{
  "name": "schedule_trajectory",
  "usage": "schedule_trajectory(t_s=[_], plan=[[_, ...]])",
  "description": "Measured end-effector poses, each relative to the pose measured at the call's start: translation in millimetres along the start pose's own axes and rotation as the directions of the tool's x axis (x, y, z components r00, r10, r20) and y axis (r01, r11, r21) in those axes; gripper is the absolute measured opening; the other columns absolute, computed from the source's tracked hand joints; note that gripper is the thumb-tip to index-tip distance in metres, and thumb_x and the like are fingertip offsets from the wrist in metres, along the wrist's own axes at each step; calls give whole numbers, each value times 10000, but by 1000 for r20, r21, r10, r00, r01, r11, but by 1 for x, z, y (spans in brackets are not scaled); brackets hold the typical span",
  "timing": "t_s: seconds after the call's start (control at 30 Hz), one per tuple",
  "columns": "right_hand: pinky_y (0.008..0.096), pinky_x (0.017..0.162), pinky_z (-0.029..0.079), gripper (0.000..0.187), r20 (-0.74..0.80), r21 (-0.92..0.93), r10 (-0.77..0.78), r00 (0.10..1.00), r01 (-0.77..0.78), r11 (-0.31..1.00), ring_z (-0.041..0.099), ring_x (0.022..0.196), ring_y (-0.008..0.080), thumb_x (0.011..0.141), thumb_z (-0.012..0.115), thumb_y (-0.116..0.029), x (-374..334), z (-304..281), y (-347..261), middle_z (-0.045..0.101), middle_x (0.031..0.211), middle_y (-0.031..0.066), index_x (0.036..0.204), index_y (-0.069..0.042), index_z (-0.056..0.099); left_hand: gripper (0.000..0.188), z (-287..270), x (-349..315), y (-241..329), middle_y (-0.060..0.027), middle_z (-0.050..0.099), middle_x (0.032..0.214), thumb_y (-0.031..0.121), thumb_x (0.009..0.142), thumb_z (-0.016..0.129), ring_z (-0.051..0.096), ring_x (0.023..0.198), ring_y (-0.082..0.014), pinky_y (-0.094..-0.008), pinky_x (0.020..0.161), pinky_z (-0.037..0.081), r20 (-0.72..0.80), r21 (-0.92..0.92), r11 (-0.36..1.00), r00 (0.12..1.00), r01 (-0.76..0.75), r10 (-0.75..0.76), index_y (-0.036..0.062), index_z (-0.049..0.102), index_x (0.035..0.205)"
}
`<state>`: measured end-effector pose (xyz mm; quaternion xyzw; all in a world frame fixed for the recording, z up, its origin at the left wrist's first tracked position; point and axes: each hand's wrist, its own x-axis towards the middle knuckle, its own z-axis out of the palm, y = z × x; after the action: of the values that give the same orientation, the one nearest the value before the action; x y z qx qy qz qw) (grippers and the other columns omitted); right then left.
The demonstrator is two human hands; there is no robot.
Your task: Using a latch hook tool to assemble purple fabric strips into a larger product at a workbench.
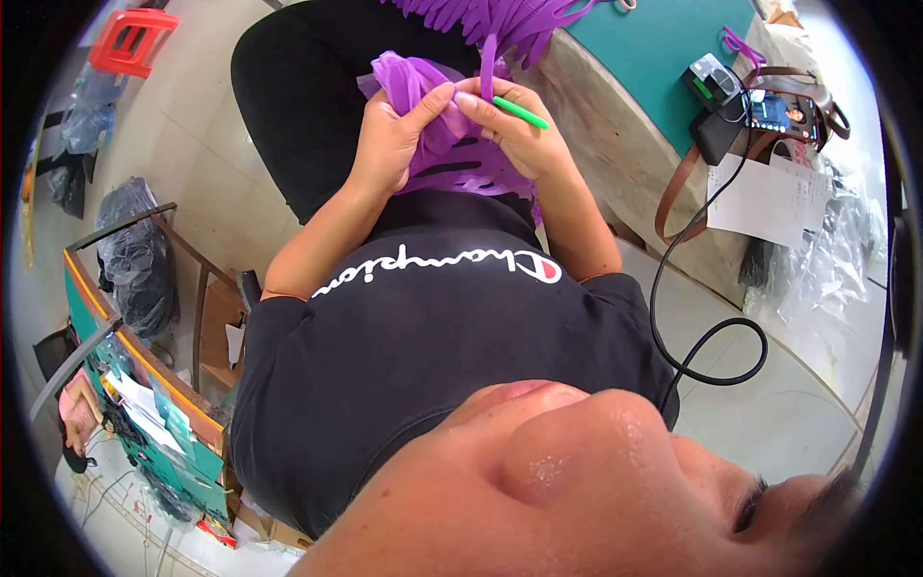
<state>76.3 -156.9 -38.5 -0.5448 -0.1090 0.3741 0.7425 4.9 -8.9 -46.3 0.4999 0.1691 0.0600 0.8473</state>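
Over my dark-clothed lap, both hands work close together on a bunch of purple fabric (423,106), part of it sheer. My left hand (386,144) is closed, pinching the gathered fabric between thumb and fingers. My right hand (524,130) is also closed, thumb against fingertips, and a slim green stick-like tool (520,112) juts out of it; its working end is hidden. A narrow purple strip (487,67) rises from behind the right fingers. Beneath my hands, more purple cloth with slits (461,171) lies on my lap.
A heap of purple strips (481,19) lies beside a green-topped table (630,58) at the right. A phone (784,115), a small device (711,79), a brown-strapped bag (673,197) and papers (760,202) sit there. A black cable (659,288) loops down. A red stool (133,43) stands far left.
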Motion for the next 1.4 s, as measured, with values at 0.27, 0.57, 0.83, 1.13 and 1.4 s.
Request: schedule_trajectory(t_s=[0.27,0.57,0.83,1.13,1.4], plan=[[158,538,323,137,-47,-347,-155,987,129,929,431,622,12,864,648,-150,1,-12,3,543,729,-61,885,-16,635,332,3,-4,0,-73,639,891,65,752,706,630,831,-170,-282,762,492,164,428,884,978,-186,127,15,558,1045],[188,501,301,195,19,-108,45,999,-43,993,400,574,31,836,663,-151,-26,-33,-32,514,686,-40,929,18,635,327,-28,20,5,-105,676,851,-92,681,639,644,771,-176,-273,732,481,12,709,629,898,-317,439,-2,629,995],[278,666,354,160,230,-181,-345,910,388,904,433,728,134,838,625,-179,-62,-93,-57,509,775,24,798,-46,546,169,-76,40,20,-60,668,889,32,769,723,625,791,-153,-274,751,489,-244,264,953,946,-147,213,-15,669,922],[273,652,290,54,-273,718,-808,522,670,190,342,730,135,778,517,-91,-86,-164,-117,449,769,2,725,-99,510,282,-129,37,45,-100,643,1044,183,856,653,608,982,-226,-387,930,458,-172,-305,946,971,108,-166,29,589,1084],[288,580,299,277,44,273,-567,822,536,799,372,670,161,907,465,-289,-33,-56,-64,421,724,39,746,-64,478,384,-51,15,20,-130,578,1183,278,939,522,571,1076,-213,-371,971,438,407,-547,579,797,604,-447,-18,525,1183]])
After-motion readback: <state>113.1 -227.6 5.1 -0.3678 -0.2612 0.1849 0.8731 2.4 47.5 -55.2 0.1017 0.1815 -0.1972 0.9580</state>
